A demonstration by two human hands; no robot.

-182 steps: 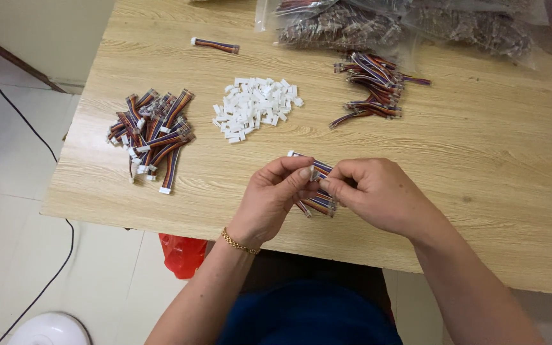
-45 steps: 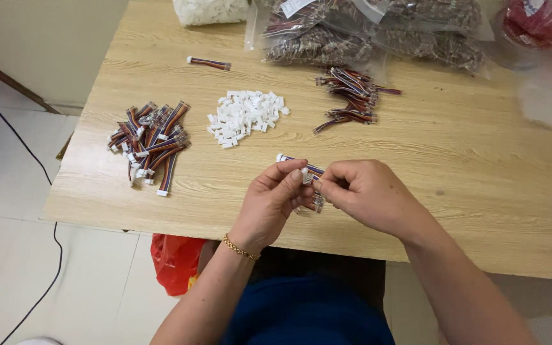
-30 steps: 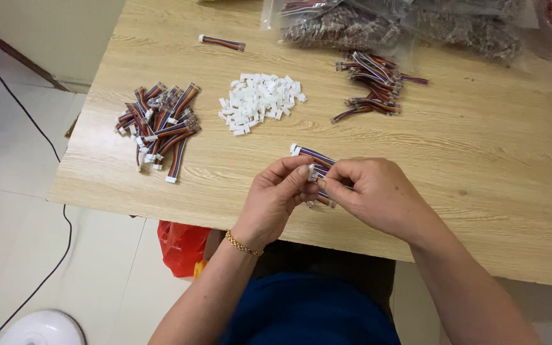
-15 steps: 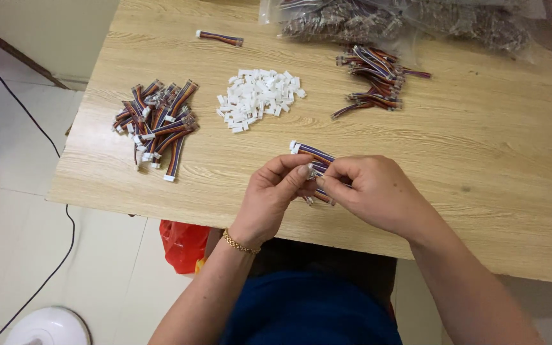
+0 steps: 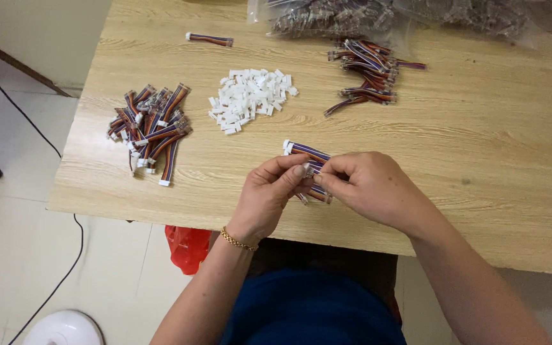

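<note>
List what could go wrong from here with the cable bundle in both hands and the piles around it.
1. The left hand and right hand pinch the striped cable bundle close to the table edge; a slip could drop cables to the floor.
2. The heap of white connectors lies loose, so a reaching sleeve or wrist might scatter them.
3. The finished cable pile sits near the left edge and could be knocked off.

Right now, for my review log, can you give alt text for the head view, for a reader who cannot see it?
The left hand and right hand pinch a short multicoloured ribbon cable over a wooden table. Beyond lie a pile of small white connectors, flanked by two heaps of similar cables, with clear bags at the far edge.
</note>
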